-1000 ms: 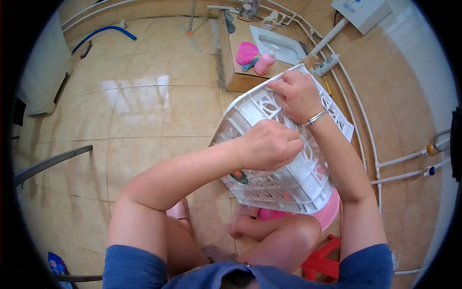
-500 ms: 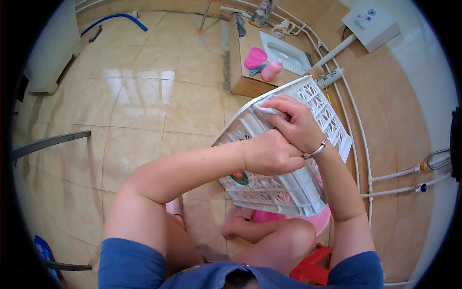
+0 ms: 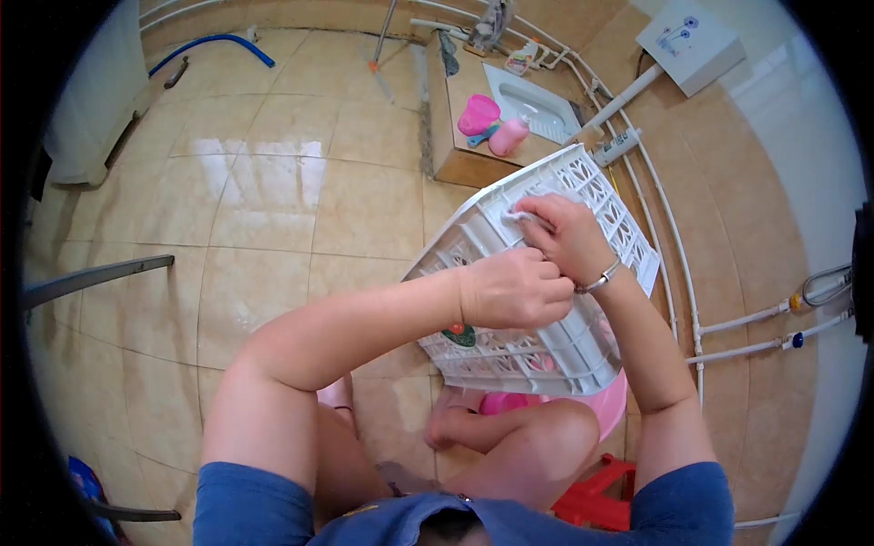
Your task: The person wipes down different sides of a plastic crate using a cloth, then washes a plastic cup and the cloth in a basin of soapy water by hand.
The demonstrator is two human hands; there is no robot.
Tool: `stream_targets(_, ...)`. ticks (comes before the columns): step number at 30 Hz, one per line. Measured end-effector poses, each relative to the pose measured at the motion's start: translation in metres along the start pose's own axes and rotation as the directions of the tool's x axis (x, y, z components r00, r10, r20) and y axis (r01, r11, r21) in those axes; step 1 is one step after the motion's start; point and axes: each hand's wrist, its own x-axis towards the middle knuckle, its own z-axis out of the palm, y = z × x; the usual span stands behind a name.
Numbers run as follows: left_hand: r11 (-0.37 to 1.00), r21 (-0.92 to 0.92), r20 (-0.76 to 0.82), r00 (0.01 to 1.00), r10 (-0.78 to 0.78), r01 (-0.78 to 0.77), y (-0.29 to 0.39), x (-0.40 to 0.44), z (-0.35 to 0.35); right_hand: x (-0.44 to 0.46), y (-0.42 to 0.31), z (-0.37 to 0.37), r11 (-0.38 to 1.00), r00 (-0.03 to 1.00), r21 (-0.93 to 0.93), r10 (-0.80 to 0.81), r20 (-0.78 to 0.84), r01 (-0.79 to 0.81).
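A white plastic basket (image 3: 583,341) with leaf-shaped cutouts stands tilted in front of me, above a pink basin (image 3: 612,408). Pinched in my right hand (image 3: 572,238) is a white cloth (image 3: 537,218), pressed against the basket's solid panel near its upper edge. My left hand (image 3: 517,288) is closed in a fist just below the right one, against the basket; whatever its fingers hold is hidden. A bracelet sits on my right wrist. Part of a red and green sticker (image 3: 460,335) shows on the basket under my left forearm.
A red plastic stool (image 3: 596,491) is at my lower right. Ahead, a pink scoop (image 3: 479,114) and a pink bottle (image 3: 509,136) stand on the tiled ledge by a squat toilet (image 3: 537,102). White pipes (image 3: 678,246) run along the right wall. A blue hose (image 3: 214,38) lies far left.
My right hand has slid the cloth slightly down and right along the basket panel. My left fist stays nearly in place. The basket's lower edge has risen slightly in view.
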Motion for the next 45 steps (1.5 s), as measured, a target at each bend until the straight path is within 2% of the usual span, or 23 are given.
stream_targets(2, 0.989, 0.114, 0.073, 0.994, 0.085, -0.093, 0.005, -0.001, -0.009, -0.008, -0.002, -0.006, 1.000, 1.000, -0.012, -0.019, 0.025, 0.019)
stream_targets(5, 0.989, 0.116, 0.110, 0.991, 0.081, -0.094, 0.012, -0.005, -0.014, -0.018, -0.010, -0.014, 0.992, 0.988, 0.078, -0.108, 0.112, 0.099)
stream_targets(8, 0.990, 0.120, 0.065, 0.996, 0.067, -0.074, 0.012, -0.010, -0.011, -0.014, -0.019, -0.011, 0.999, 0.990, 0.004, -0.046, 0.136, 0.046)
stream_targets(10, 0.991, 0.120, 0.015, 0.998, 0.063, -0.064, 0.010, -0.014, -0.008, -0.002, -0.028, 0.004, 0.986, 0.998, -0.156, -0.062, 0.016, 0.063)
stream_targets(11, 0.991, 0.121, -0.027, 0.998, 0.064, -0.060, 0.009, -0.014, -0.006, 0.005, -0.028, 0.010, 0.987, 0.998, -0.154, -0.054, 0.021, 0.057)
stream_targets(13, 0.991, 0.119, -0.007, 0.998, 0.056, -0.054, 0.009, -0.014, -0.008, 0.019, -0.024, 0.021, 0.989, 0.987, -0.116, -0.107, -0.116, 0.094)
stream_targets(15, 0.991, 0.123, 0.015, 0.999, 0.046, -0.047, 0.010, -0.014, -0.012, 0.010, -0.021, 0.016, 0.986, 0.985, -0.116, -0.129, -0.112, 0.116)
stream_targets(17, 0.995, 0.093, 0.107, 0.994, 0.019, -0.029, 0.011, -0.013, -0.017, -0.012, -0.019, -0.001, 0.991, 0.996, -0.101, -0.087, 0.033, 0.090)
stream_targets(18, 0.995, 0.095, 0.102, 0.995, 0.018, -0.028, 0.012, -0.014, -0.018, -0.022, -0.018, -0.007, 0.998, 0.996, -0.027, -0.060, 0.060, 0.062)
stream_targets(20, 0.999, 0.039, 0.148, 0.989, -0.010, 0.004, 0.013, -0.015, -0.019, -0.033, -0.016, -0.014, 0.997, 0.996, -0.031, -0.074, 0.056, 0.076)
stream_targets(23, 1.000, 0.031, 0.115, 0.993, -0.008, 0.004, 0.013, -0.016, -0.015, -0.034, -0.015, -0.013, 0.996, 0.995, -0.011, -0.084, 0.060, 0.085)
stream_targets(25, 0.999, 0.037, 0.119, 0.993, 0.001, -0.005, 0.013, -0.015, -0.014, -0.029, -0.015, -0.004, 0.981, 0.977, 0.010, -0.194, -0.089, 0.195)
stream_targets(29, 0.996, 0.085, 0.179, 0.984, 0.002, -0.017, 0.012, -0.011, -0.015, -0.025, -0.007, 0.000, 0.983, 0.981, 0.002, -0.183, -0.056, 0.184)
stream_targets(31, 0.998, 0.063, 0.167, 0.986, 0.020, -0.031, 0.012, -0.008, -0.010, -0.029, -0.007, 0.006, 0.989, 0.985, 0.039, -0.135, -0.109, 0.140)
stream_targets(32, 0.996, 0.082, 0.161, 0.987, 0.014, -0.027, 0.014, -0.008, -0.009, -0.036, -0.004, 0.004, 0.986, 0.986, 0.032, -0.161, -0.043, 0.162)
stream_targets(33, 0.995, 0.102, 0.155, 0.988, 0.008, -0.024, 0.015, -0.006, -0.009, -0.044, -0.003, -0.002, 0.988, 0.987, 0.037, -0.150, -0.053, 0.152)
stream_targets(38, 1.000, 0.012, 0.210, 0.977, -0.024, 0.022, 0.027, 0.001, -0.012, -0.093, 0.002, -0.036, 0.990, 0.988, 0.029, -0.141, 0.055, 0.140)
stream_targets(42, 0.999, -0.034, 0.229, 0.973, -0.023, 0.032, 0.037, 0.003, -0.006, -0.096, 0.003, -0.031, 0.994, 0.997, 0.084, -0.075, -0.011, 0.076)
stream_targets(45, 0.999, -0.044, 0.237, 0.971, 0.002, 0.008, 0.034, 0.002, 0.000, -0.064, 0.000, -0.014, 0.973, 0.990, 0.186, -0.131, -0.058, 0.140)
